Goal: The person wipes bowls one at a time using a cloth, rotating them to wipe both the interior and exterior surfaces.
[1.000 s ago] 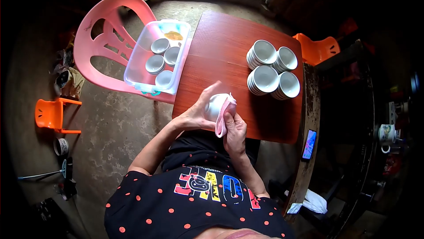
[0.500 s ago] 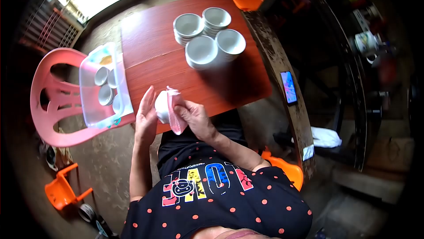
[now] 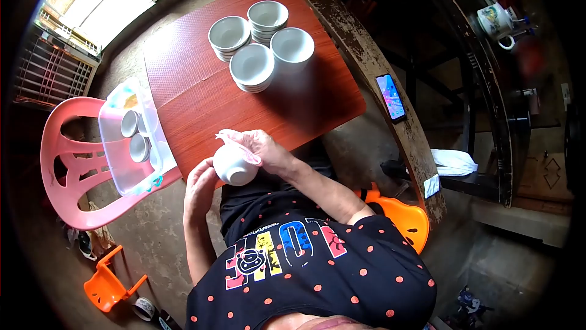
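A small white bowl (image 3: 235,170) is tilted on its side near the table's front edge, its foot facing me. My left hand (image 3: 200,184) grips its left side with curled fingers. In my right hand (image 3: 270,152) is a pink cloth (image 3: 240,142), pressed over the bowl's rim and right side. Beyond my hands, several white bowls stand in stacks (image 3: 252,66) on the reddish-brown table (image 3: 195,86). More small white bowls (image 3: 139,148) lie in a clear plastic bin (image 3: 119,174) to the left.
The bin rests on a pink plastic chair (image 3: 58,147). A phone (image 3: 390,98) with a lit screen lies on a worn wooden beam (image 3: 360,55) to the right. Orange chairs (image 3: 400,220) stand around. A white cloth (image 3: 453,163) lies beyond the beam.
The bowl has turned so its foot faces me. My right hand and the pink cloth have moved over its upper right side, and my left fingers have curled onto it. The view has shifted.
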Tool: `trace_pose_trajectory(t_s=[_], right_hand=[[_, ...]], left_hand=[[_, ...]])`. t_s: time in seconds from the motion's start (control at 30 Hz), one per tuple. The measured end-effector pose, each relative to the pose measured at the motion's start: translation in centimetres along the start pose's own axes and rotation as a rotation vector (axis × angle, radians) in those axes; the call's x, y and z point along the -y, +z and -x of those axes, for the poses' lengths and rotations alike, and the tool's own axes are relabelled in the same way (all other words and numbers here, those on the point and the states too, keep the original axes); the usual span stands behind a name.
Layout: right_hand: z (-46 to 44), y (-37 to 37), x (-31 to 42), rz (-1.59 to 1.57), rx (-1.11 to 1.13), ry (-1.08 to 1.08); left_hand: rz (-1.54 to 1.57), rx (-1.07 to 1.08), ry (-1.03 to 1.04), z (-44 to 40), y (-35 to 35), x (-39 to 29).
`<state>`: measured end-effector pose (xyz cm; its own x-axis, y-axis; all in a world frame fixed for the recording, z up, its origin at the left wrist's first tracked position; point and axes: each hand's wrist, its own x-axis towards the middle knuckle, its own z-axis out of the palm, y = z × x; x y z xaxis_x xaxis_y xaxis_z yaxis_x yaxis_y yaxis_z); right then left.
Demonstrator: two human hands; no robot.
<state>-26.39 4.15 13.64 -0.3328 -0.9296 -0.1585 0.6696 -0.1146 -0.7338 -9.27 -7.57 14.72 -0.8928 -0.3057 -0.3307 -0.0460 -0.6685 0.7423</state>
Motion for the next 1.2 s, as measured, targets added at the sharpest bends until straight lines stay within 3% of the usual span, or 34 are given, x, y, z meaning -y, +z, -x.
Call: trace_pose_trajectory(t_s=[0.07,0.13,0.2,0.33,0.37,0.4,0.47,0.5,0.53,0.57,0.6,0.63,0.67,0.7,0.73,0.8,0.83,0.87,0.93,0.97,1.0,1.07,1.1,1.2], right_hand=[[0.1,-0.1,-0.1,-0.219,0.008,0.084],[-0.1,-1.1,-0.8,-0.37,-0.017,0.185],[-0.6,-0.7,-0.9,-0.4,-0.278,0.044],[2.0,0.0,2.4,0.189,-0.292,-0.364],[3.4,1.0,3.9,0.374,-0.247,-0.327],[3.8,1.3,3.2,0.461,-0.118,-0.473],[3.5,4.0,4.4,1.219,0.127,-0.793],[3.8,4.9,3.5,1.346,0.14,-0.737],[4.0,5.8,2.5,1.473,0.151,-0.679],[3.1,5.3,1.6,1.476,0.161,-0.762],[2.5,4.8,1.6,1.45,0.142,-0.812],[1.6,4.0,1.3,1.435,0.133,-0.794],[0.8,3.5,1.1,1.416,0.122,-0.773],[-0.3,3.0,1.2,1.386,0.251,-0.874],[-0.3,2.0,0.0,0.742,0.1,-0.277],[-1.0,1.1,-0.7,0.12,0.175,-0.028],[-1.3,0.2,-1.8,-0.253,0.166,0.129],[-1.6,-0.2,-2.7,-0.52,0.348,0.133],[1.7,0.7,-3.2,-0.803,-0.037,0.287],[1.8,0.7,-3.5,-0.887,-0.203,0.388],[2.0,-0.1,-4.3,-0.874,-0.206,0.394],[2.5,-1.8,-5.3,-0.843,-0.207,0.399],[2.5,-2.4,-5.1,-0.911,-0.024,0.38],[5.1,-3.2,-3.7,-0.694,-0.152,0.39]], left_hand=[[0.18,0.056,0.068,0.5,0.4,1.4],[0.26,-0.042,0.07,1.0,2.4,1.5],[0.345,-0.03,0.09,0.9,2.4,2.2],[0.413,-0.086,0.189,1.1,3.1,1.7],[0.408,-0.103,0.219,1.2,3.2,1.5],[0.323,-0.127,0.209,1.0,3.0,1.5],[0.15,-0.171,0.182,0.7,2.3,2.1],[0.121,-0.09,0.189,1.0,1.2,2.9],[-0.13,-0.117,0.279,1.0,1.3,3.6],[-0.382,-0.137,0.293,1.2,1.1,4.0],[-0.632,-0.155,0.307,1.2,1.2,4.4],[-0.093,-0.224,0.278,1.4,1.6,5.2],[-0.062,-0.091,0.154,1.6,2.8,3.4],[-0.115,-0.044,0.114,1.9,3.5,2.2],[-0.167,0.003,0.076,2.0,3.9,1.6],[-0.222,-0.03,0.141,2.1,3.8,2.4],[-0.399,-0.044,0.182,2.1,3.6,2.9],[-0.574,-0.06,0.222,1.9,3.1,3.6],[-0.92,-0.053,0.324,1.4,2.1,4.8],[-1.027,-0.094,0.516,0.8,1.5,5.8],[-1.133,-0.135,0.714,0.1,0.9,6.5],[-1.157,-0.096,0.78,-1.6,1.0,4.4],[-1.157,-0.133,0.77,-2.5,0.1,4.2],[-1.415,-0.185,0.779,-5.6,-1.1,2.3]])
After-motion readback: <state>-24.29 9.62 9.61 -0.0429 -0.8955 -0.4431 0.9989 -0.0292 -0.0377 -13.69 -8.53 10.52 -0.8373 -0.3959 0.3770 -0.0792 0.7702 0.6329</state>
